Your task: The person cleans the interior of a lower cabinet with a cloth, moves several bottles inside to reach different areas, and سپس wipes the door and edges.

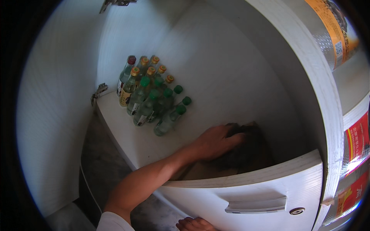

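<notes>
My left hand [219, 141] reaches into a white cabinet, its thumb and fingers around a dark, soft-looking bundle [245, 147]. The bundle is blurred and in shadow, so its kind is unclear. Beneath and beside it shows some brown cardboard [199, 171], partly hidden by the door edge. At the lower rim of the view, my right hand [196, 224] is cut off, its fingers bent beside the lower edge of the cabinet door [202, 202]. Several small glass bottles [141, 112] with green, gold and dark red caps stand grouped on the cabinet shelf [115, 115].
The near door has a recessed handle [255, 205] and a lock [297, 211]. Another door panel [57, 115] stands open at the left on metal hinges [99, 89]. At the right, shiny printed packages [355, 138] sit beyond the cabinet's side panel [326, 115]. A grey floor [101, 147] lies below.
</notes>
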The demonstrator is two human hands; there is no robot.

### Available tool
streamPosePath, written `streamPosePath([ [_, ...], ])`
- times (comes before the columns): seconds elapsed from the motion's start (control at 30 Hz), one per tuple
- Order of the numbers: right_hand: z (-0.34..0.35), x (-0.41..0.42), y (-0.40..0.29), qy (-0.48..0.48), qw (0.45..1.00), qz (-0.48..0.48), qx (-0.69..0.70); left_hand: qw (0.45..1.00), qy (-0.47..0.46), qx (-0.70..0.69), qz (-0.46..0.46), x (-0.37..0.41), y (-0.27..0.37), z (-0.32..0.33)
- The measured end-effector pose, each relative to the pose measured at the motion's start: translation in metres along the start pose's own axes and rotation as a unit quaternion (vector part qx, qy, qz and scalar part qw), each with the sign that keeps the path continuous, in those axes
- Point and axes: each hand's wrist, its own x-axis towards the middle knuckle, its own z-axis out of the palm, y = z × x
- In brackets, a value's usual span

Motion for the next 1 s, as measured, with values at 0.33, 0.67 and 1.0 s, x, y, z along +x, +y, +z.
streamPosePath([
  [0.33, 0.012, -0.001, 0.002, 0.019, 1.000, -0.012, -0.011, 0.985, 0.016, 0.130, -0.117, -0.036, -0.087, -0.002],
  [0.67, 0.012, -0.005, -0.005, -0.040, 0.999, -0.006, -0.024, 0.962, 0.054, -0.095, -0.250, -0.099, -0.206, -0.023],
  [1.0, 0.014, -0.003, -0.004, -0.032, 0.999, -0.012, -0.009, 0.949, 0.010, 0.262, -0.172, -0.042, -0.195, -0.027],
])
